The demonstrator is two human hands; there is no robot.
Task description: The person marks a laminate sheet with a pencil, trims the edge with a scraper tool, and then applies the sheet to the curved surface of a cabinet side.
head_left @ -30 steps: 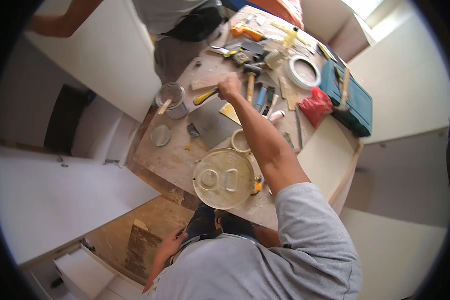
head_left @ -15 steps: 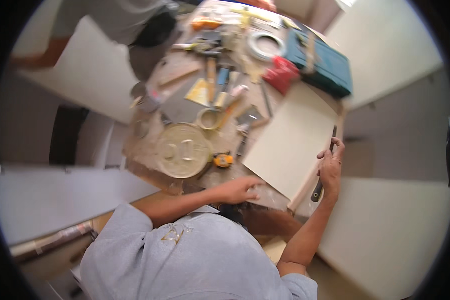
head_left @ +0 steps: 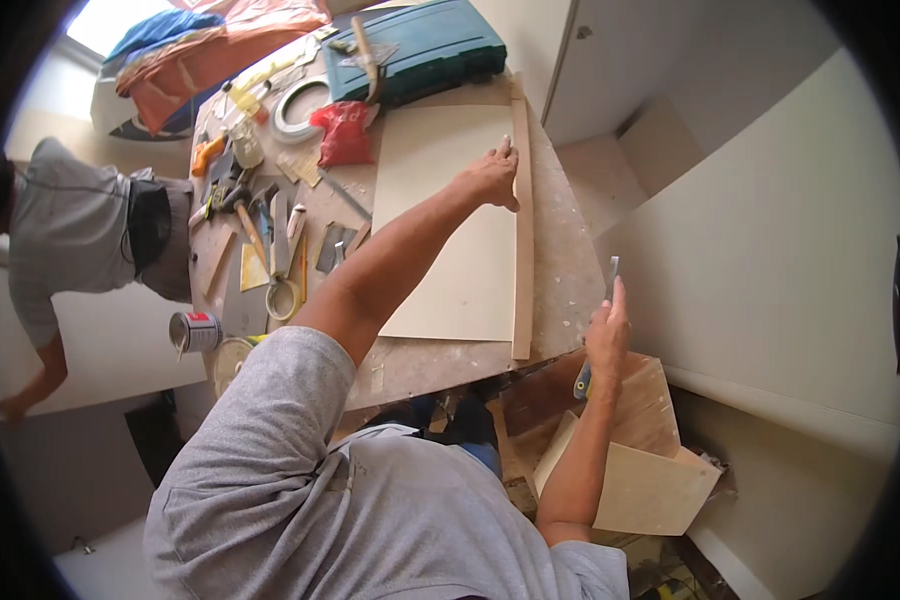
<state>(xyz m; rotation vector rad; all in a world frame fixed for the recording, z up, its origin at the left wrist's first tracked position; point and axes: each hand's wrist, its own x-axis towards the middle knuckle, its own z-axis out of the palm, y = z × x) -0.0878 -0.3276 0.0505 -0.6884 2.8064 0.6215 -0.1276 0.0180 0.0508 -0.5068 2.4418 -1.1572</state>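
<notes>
My left hand [head_left: 492, 176] lies over the right edge of a cream panel [head_left: 450, 270], fingers spread and touching the narrow wooden strip [head_left: 523, 270] along it. The panel lies flat on the workbench [head_left: 560, 260]. Off the bench's right side, my right hand [head_left: 607, 338] is closed around the handle of a chisel [head_left: 613, 268]. The flat metal blade points up and away from me, apart from the strip. Part of the handle is hidden by my fingers.
At the back stands a green tool case [head_left: 430, 50], beside a red bag [head_left: 344, 132] and a tape roll [head_left: 295, 112]. Hammers [head_left: 250, 230] and other tools crowd the left side, near an open can [head_left: 195, 332]. Another person [head_left: 90, 220] stands left. A wooden box [head_left: 620, 470] sits below right.
My left hand has gone from the bench's near edge to the strip on the panel's right edge. My right hand, with the chisel, has moved away from the strip. The view has turned.
</notes>
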